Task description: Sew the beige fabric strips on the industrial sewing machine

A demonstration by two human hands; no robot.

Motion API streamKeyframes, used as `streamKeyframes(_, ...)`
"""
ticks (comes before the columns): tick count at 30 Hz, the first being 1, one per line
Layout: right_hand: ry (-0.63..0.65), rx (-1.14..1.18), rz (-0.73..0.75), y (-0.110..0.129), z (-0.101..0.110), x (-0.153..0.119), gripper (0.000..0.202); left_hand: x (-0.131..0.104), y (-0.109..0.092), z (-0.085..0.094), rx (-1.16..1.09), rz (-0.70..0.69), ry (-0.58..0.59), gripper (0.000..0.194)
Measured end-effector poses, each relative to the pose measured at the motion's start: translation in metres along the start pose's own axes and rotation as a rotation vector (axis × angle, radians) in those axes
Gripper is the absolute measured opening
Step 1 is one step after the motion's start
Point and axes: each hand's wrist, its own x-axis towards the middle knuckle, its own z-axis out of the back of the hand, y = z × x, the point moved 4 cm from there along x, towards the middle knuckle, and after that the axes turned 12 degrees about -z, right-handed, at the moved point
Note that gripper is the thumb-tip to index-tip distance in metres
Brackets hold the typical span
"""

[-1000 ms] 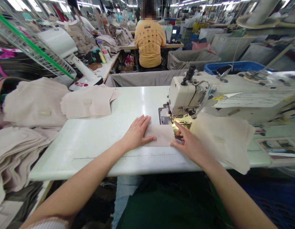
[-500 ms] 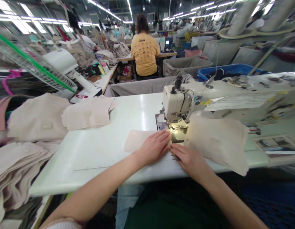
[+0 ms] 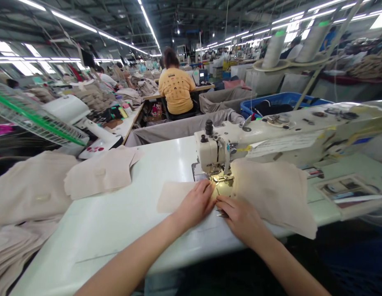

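My left hand (image 3: 195, 201) presses on a small cream fabric piece (image 3: 171, 198), its fingers bent and close together beside the needle area of a sewing machine (image 3: 209, 150). Close against it, my right hand (image 3: 242, 218) has thumb and fingers pinched near the fabric's edge. Pointed metal blades, seemingly thread snips (image 3: 221, 213), stick out from under the right fingers; their handle is hidden. A lamp lights the metal needle plate (image 3: 224, 189) just beyond my fingertips. Right of the needle lies a stack of larger cream fabric pieces (image 3: 271, 191), partly under the machine arm.
Cream fabric stacks (image 3: 100, 174) lie on the table's left, with more piles (image 3: 21, 242) beside its edge. A white lamp-like device (image 3: 100, 137) stands behind them. Thread cones (image 3: 274, 49) rise at right above a blue basket (image 3: 283, 100). A person in yellow (image 3: 177, 90) sits ahead.
The camera has tilted up and the scene sits lower and further left in view. My left fingers look more bent. Both hands remain at the needle plate.
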Motion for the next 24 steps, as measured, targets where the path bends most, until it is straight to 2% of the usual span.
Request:
streamKeyframes(4,0.010,0.025,-0.018,0.0004,-0.0011,-0.0002,0.031,-0.0039,0.0038,-0.0009,-0.034,0.025,-0.049,0.032)
streamKeyframes(24,0.004,0.013,-0.032,-0.0010,-0.0037,0.0011,0.037,-0.0034,0.0077,-0.0008,-0.020,0.001,-0.050,0.033)
